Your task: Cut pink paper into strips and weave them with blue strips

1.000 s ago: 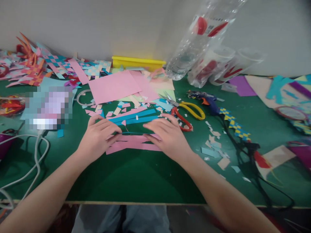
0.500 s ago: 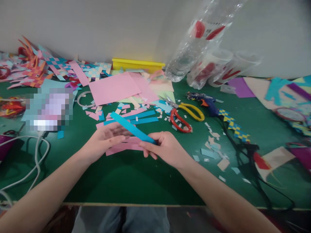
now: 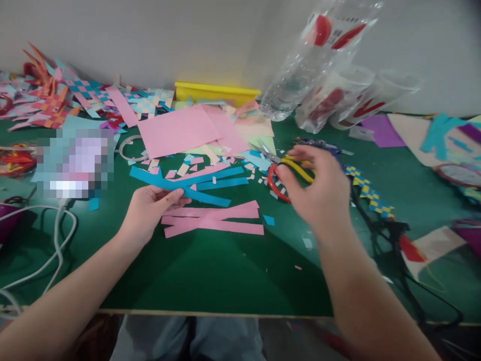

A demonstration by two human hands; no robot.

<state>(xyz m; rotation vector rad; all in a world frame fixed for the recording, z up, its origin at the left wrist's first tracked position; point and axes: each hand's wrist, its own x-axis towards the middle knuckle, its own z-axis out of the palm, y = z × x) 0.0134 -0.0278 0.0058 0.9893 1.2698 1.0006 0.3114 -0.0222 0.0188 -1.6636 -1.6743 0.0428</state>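
My left hand (image 3: 160, 203) is closed, pinching a long blue paper strip (image 3: 208, 198) between thumb and fingers. More blue strips (image 3: 229, 175) lie on the table just beyond it, and several pink paper strips (image 3: 240, 228) lie crossed on its near side. At the scissors (image 3: 278, 186), with one red and one yellow handle, is my right hand (image 3: 315, 185). Its thumb is by the red handle and its fingers reach over the yellow one, thumb and fingers apart. The hand partly hides the handles; the blades point to the far left on the table.
Pink sheets (image 3: 180, 131) and paper scraps lie beyond the strips. A yellow box (image 3: 218, 93) stands at the wall, a plastic bottle (image 3: 296, 75) and wrapped cups (image 3: 349, 95) to its right. Cables (image 3: 56, 245) run at left. A woven blue-yellow strip (image 3: 370, 195) lies at right.
My right hand has let go of the blue strip and moved right to the scissors. My left hand, open before, now grips a blue strip, held lower.
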